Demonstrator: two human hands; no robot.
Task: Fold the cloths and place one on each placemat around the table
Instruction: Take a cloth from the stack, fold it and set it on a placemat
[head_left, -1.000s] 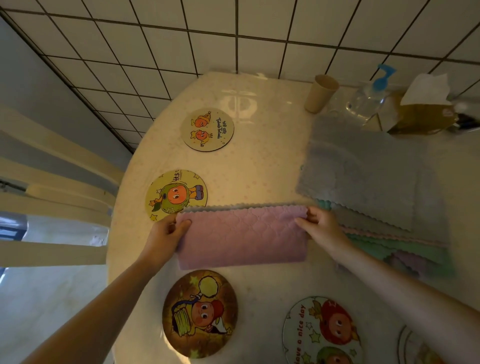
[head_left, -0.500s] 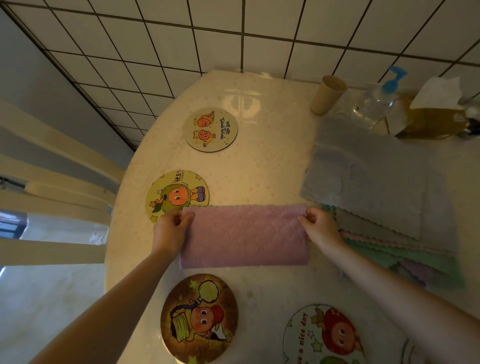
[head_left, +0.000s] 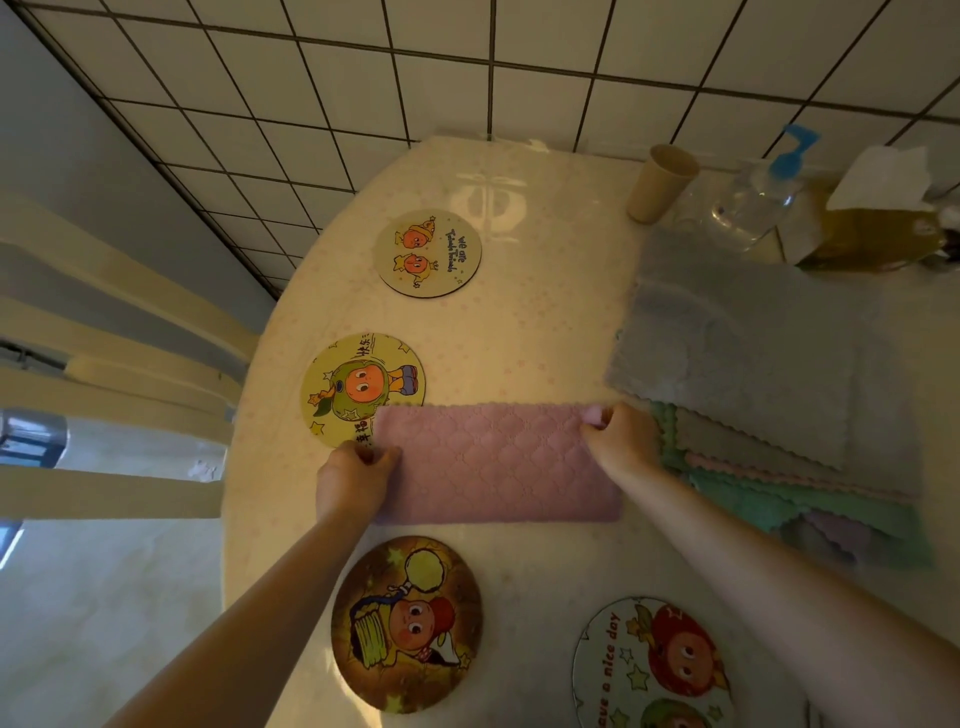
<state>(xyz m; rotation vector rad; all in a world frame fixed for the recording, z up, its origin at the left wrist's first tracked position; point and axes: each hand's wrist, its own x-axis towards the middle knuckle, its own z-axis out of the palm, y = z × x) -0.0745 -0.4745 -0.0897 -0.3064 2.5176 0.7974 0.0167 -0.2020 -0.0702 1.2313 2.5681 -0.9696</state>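
A pink cloth (head_left: 496, 462), quilted in a soft scalloped diamond pattern and trimmed with a wavy edge, is laid flat as a long folded rectangle on the pale, glossy, star-speckled bench (head_left: 519, 332). Its left end is pinched by the curled fingers of the left hand (head_left: 356, 480), and its upper right corner is gripped between the thumb and curled fingers of the right hand (head_left: 621, 439). The cloth's upper left corner overlaps the lower rim of a round yellow placemat (head_left: 361, 387) printed with a cartoon fruit figure. Three more round printed placemats are seen: a cream one (head_left: 428, 252) farther back, a dark brown one (head_left: 408, 623) just in front of the cloth, and a pale one (head_left: 649, 670) lettered "nice day", cut off by the lower edge. To the right, a stack of cloths (head_left: 753, 395) is spread, a fluffy grey one on top with green, pink and lilac scalloped edges showing beneath; the number of layers cannot be told. Behind it stand a beige cup (head_left: 660, 184), a clear pump bottle (head_left: 753, 202) with a blue head, blurred, and a tissue box (head_left: 878, 228), partly cut off. A white tiled wall (head_left: 467, 67) with dark grout backs the bench.
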